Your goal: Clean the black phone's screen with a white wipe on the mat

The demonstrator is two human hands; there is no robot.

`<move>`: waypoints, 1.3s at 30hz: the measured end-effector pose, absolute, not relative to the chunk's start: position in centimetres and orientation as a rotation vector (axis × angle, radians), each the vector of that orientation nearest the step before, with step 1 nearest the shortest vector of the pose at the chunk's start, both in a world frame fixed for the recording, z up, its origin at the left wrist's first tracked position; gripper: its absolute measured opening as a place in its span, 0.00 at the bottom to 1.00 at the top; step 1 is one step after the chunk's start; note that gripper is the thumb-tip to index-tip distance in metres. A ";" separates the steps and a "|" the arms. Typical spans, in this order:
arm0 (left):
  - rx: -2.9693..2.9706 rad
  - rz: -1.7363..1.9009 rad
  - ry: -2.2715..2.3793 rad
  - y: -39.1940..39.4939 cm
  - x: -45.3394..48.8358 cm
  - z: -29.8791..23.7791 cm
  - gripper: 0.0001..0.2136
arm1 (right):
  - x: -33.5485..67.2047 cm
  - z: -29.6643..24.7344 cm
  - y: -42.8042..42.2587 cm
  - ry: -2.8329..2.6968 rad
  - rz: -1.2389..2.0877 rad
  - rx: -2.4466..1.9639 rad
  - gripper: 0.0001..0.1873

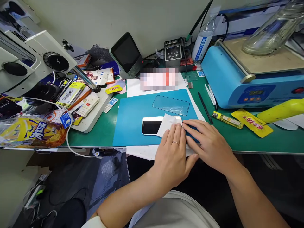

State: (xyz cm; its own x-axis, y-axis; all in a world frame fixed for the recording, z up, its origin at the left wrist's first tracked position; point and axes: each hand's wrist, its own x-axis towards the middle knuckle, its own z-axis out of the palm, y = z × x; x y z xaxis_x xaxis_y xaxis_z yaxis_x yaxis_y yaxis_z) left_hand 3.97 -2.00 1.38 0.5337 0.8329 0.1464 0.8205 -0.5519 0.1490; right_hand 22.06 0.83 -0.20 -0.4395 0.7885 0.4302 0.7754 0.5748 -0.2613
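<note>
A phone (150,126) with a dark screen and light rim lies face up on the blue mat (133,110). Over its right part is a white wipe (164,124). My left hand (172,152), a ring on one finger, lies flat with its straight fingers pressing on the wipe, thumb apart. My right hand (211,141) is at the phone's right end, fingers spread and fingertips touching or close to the edge, which is partly hidden. Just behind the phone rests a clear screen glass (171,105) with a thin black border.
At right stand a blue heating plate machine (237,82), a yellow tube (282,110) and a yellow sachet (253,123). Tweezers (210,95) and a black pen-like tool (205,107) lie nearer. At left are a microscope (35,63) and a drink bottle (33,133); a tilted display (125,53) is behind.
</note>
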 end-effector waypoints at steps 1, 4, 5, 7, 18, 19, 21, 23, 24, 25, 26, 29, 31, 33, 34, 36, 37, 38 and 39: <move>2.696 0.305 1.433 -2.1 3.9 1.4 0.35 | 22.1 -0.2 0.8 -2.295 0.042 -1.250 0.19; 2.685 0.282 1.409 -2.4 2.1 1.5 0.31 | 22.1 -0.1 0.6 -2.275 0.036 -1.263 0.19; 2.681 0.276 1.425 -2.4 1.2 1.5 0.30 | 22.0 -0.1 0.6 -2.270 0.032 -1.268 0.19; 2.672 0.261 1.493 -2.4 -0.4 1.5 0.29 | 21.9 -0.2 0.6 -2.266 0.020 -1.269 0.19; 2.743 0.289 1.534 -0.9 4.1 1.0 0.31 | 21.9 -0.2 0.6 -2.258 -0.019 -1.283 0.19; 2.748 0.292 1.528 -1.0 4.2 1.0 0.31 | 22.0 -0.3 0.6 -2.256 -0.020 -1.287 0.19; 2.759 0.292 1.512 -1.6 3.7 1.0 0.31 | 22.0 -0.4 0.6 -2.260 -0.020 -1.288 0.19; 2.768 0.282 1.499 -2.5 2.9 1.0 0.30 | 22.0 -0.4 0.6 -2.267 -0.026 -1.287 0.19; 2.770 0.273 1.496 -2.8 2.6 0.9 0.30 | 21.9 -0.4 0.6 -2.266 -0.031 -1.287 0.20; 2.770 0.263 1.495 -2.9 2.4 0.9 0.30 | 21.9 -0.4 0.6 -2.264 -0.035 -1.288 0.20; 2.770 0.256 1.493 -2.9 2.4 1.0 0.30 | 21.8 -0.4 0.6 -2.260 -0.037 -1.288 0.20; 2.776 0.259 1.478 -1.9 3.3 1.1 0.31 | 21.8 -0.4 0.7 -2.245 -0.029 -1.297 0.19; 2.778 0.271 1.475 -1.3 4.0 1.1 0.32 | 21.8 -0.5 0.8 -2.223 -0.007 -1.306 0.20; 2.770 0.277 1.483 -1.5 4.2 1.0 0.32 | 21.8 -0.5 0.8 -2.205 0.025 -1.318 0.21; 2.764 0.277 1.486 -1.8 4.2 1.0 0.31 | 21.8 -0.5 0.8 -2.200 0.041 -1.321 0.22; 2.749 0.281 1.483 -2.6 3.8 0.9 0.31 | 21.8 -0.5 0.7 -2.197 0.056 -1.329 0.23; 2.740 0.284 1.480 -2.8 3.5 0.9 0.30 | 21.8 -0.5 0.7 -2.197 0.054 -1.330 0.23; 2.731 0.283 1.473 -2.9 3.4 1.0 0.30 | 21.8 -0.5 0.6 -2.200 0.047 -1.328 0.23; 2.722 0.282 1.464 -2.6 3.3 1.1 0.30 | 21.8 -0.5 0.6 -2.203 0.034 -1.328 0.23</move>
State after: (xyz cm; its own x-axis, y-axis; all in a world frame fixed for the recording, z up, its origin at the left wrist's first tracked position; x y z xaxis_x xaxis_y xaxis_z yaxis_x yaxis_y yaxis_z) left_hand 3.33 -2.62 1.13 0.5385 0.8306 0.1415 0.8238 -0.5543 0.1186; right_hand 21.75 0.62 -0.54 -0.3512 0.8215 0.4491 0.8071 0.5088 -0.2995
